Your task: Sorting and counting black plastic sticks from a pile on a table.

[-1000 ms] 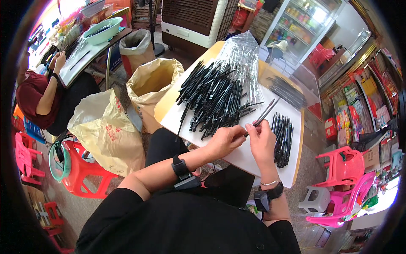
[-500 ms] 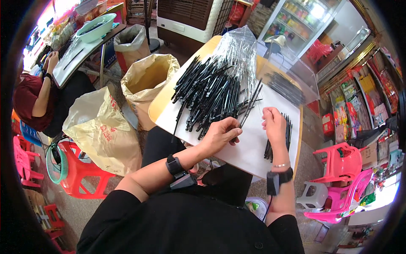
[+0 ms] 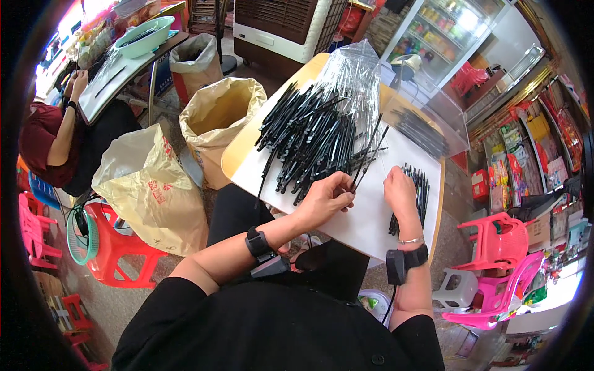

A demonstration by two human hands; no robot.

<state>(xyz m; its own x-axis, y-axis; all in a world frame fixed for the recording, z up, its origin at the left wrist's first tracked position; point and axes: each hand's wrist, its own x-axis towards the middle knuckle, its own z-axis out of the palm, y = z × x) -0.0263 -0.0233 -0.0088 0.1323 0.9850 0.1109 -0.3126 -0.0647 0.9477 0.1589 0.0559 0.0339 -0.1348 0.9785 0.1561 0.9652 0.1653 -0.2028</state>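
Head view, single entry.

Left hand (image 3: 325, 199): fingers curled together, pinching the lower ends of a few thin black sticks (image 3: 369, 151) that slant up and to the right above the white sheet (image 3: 365, 216). Black band on the wrist.

Right hand (image 3: 401, 190): lies on the sheet near the table's right edge, fingers bent down onto the small bundle of black sticks (image 3: 416, 195); whether it grips any of them cannot be told. Bracelet and black band on the wrist.

Large heap of black sticks (image 3: 309, 139): lies across the middle of the table (image 3: 238, 162), fanned toward the far edge, just beside the left hand.

Clear plastic sleeves (image 3: 352, 74): at the far edge, partly over the heap.

Clear box (image 3: 427, 117): far right corner, dark sticks inside.

Yellow sacks (image 3: 216, 120): two on the floor off the table's left edge, one open.

Red plastic stool (image 3: 114, 250): beside the nearer sack.

Second person (image 3: 52, 139): seated well off to the left at another table.

Pink chairs (image 3: 495, 247): off the table's right edge.
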